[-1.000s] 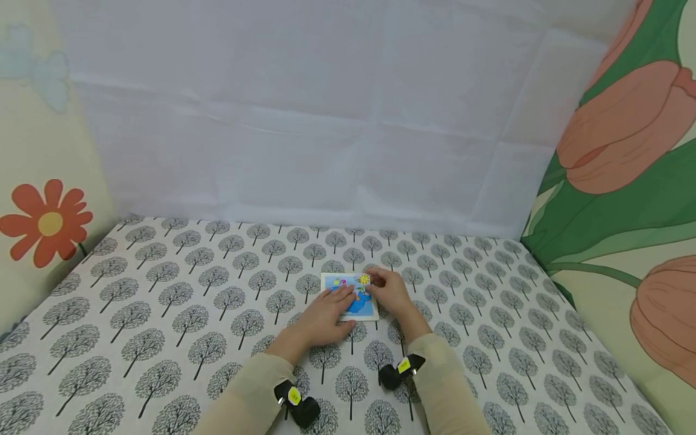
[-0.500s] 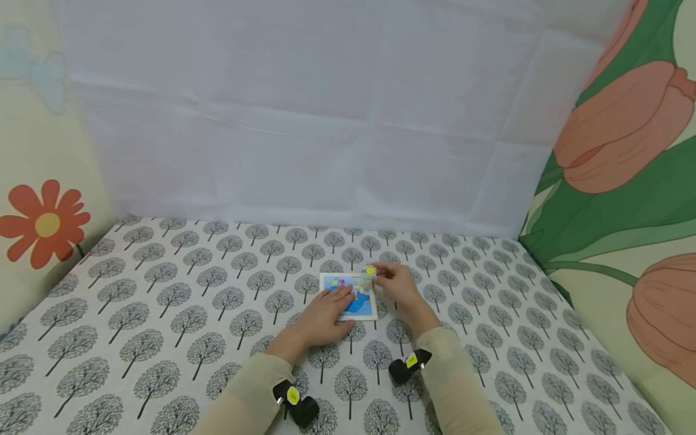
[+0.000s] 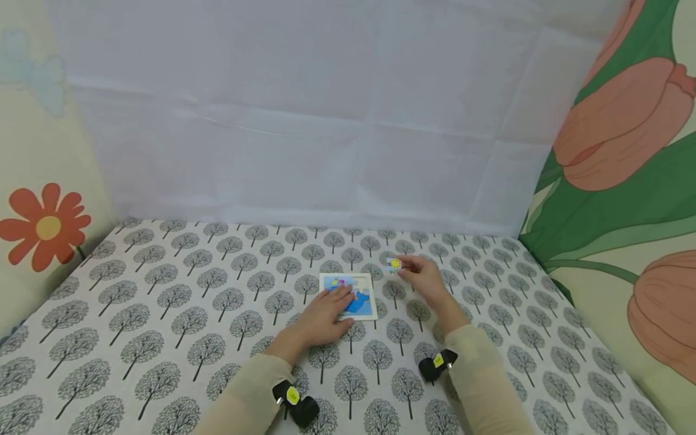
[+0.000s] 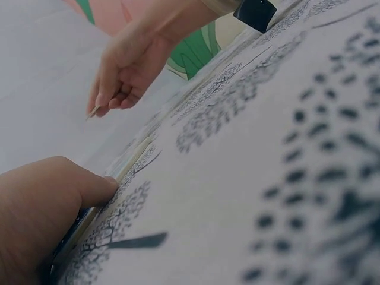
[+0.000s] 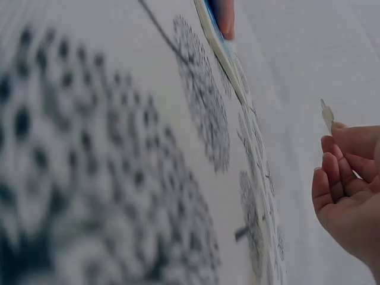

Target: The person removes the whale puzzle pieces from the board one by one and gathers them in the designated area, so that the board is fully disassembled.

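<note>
A small square picture puzzle, blue with a white frame, lies flat on the patterned cloth. My left hand rests on its left half, fingers extended across the picture, the thumb at its near edge. To the right and above the cloth, my right hand pinches a thin puzzle piece with a yellow sun on it, between thumb and index finger. The right wrist view shows the piece edge-on, the other fingers curled loosely below. A pale patch shows at the puzzle's upper right corner.
The table cloth is white with dark tree prints. A white sheet hangs behind the table, with flower-patterned wall coverings at both sides. Each wrist carries a black strapped camera.
My right hand has lifted the sun piece out of the puzzle's upper right corner and carried it to the right. My left hand has stayed on the puzzle.
</note>
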Demonstrator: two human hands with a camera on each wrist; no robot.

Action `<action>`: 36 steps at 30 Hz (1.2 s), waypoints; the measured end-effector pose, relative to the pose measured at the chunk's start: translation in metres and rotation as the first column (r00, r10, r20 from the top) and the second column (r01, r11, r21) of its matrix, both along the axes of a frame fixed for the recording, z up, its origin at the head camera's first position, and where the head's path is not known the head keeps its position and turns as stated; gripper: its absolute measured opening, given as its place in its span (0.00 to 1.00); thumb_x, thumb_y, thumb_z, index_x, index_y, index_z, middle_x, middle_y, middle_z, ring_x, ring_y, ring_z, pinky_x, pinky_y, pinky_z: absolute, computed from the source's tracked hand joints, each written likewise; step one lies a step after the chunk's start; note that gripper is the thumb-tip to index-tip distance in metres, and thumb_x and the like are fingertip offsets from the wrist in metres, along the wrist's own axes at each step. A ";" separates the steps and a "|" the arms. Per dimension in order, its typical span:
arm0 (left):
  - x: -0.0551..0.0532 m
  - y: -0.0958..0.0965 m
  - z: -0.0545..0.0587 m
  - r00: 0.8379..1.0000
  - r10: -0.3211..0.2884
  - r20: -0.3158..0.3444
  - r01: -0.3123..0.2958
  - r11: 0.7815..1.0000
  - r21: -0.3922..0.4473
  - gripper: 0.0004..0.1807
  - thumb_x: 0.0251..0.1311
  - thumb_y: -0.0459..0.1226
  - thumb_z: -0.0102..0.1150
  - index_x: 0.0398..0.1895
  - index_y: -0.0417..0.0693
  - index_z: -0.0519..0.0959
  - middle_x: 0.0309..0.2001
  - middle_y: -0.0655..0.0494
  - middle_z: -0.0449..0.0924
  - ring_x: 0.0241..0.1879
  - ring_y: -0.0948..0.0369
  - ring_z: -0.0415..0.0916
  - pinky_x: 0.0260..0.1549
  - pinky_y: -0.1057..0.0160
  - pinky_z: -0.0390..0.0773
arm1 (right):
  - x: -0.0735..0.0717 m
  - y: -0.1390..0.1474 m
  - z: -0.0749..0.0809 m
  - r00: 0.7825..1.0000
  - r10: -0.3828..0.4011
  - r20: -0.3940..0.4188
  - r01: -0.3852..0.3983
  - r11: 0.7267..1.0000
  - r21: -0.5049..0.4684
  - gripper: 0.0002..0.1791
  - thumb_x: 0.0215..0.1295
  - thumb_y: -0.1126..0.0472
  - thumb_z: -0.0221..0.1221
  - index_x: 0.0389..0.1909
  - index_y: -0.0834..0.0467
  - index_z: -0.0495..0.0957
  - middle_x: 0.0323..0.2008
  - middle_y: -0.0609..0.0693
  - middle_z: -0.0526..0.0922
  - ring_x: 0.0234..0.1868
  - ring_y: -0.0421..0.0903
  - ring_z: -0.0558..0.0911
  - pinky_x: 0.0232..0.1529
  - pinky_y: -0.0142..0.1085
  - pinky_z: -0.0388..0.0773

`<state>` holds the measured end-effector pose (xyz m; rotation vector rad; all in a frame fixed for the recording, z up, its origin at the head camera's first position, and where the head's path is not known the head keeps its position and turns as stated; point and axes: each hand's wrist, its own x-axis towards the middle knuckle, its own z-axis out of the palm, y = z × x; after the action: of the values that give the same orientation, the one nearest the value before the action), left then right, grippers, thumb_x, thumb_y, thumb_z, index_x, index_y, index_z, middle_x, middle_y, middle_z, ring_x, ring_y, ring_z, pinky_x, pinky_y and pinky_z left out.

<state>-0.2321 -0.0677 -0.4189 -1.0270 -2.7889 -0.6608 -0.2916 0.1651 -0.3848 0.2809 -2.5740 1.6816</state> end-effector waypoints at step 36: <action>-0.004 -0.005 0.001 0.998 -0.038 0.054 0.039 0.999 -0.022 0.28 0.59 0.41 0.47 0.61 0.36 0.58 0.63 0.44 0.52 0.62 0.51 0.47 0.58 0.52 0.45 | -0.017 0.087 -0.012 0.979 -0.172 0.109 0.157 0.979 0.133 0.21 0.58 0.67 0.52 0.54 0.61 0.68 0.47 0.58 0.69 0.47 0.51 0.68 0.46 0.43 0.68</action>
<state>-0.2357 -0.0724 -0.4181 -1.0852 -2.8358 -0.6730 -0.3086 0.2516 -0.3969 -0.0302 -2.7070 1.5301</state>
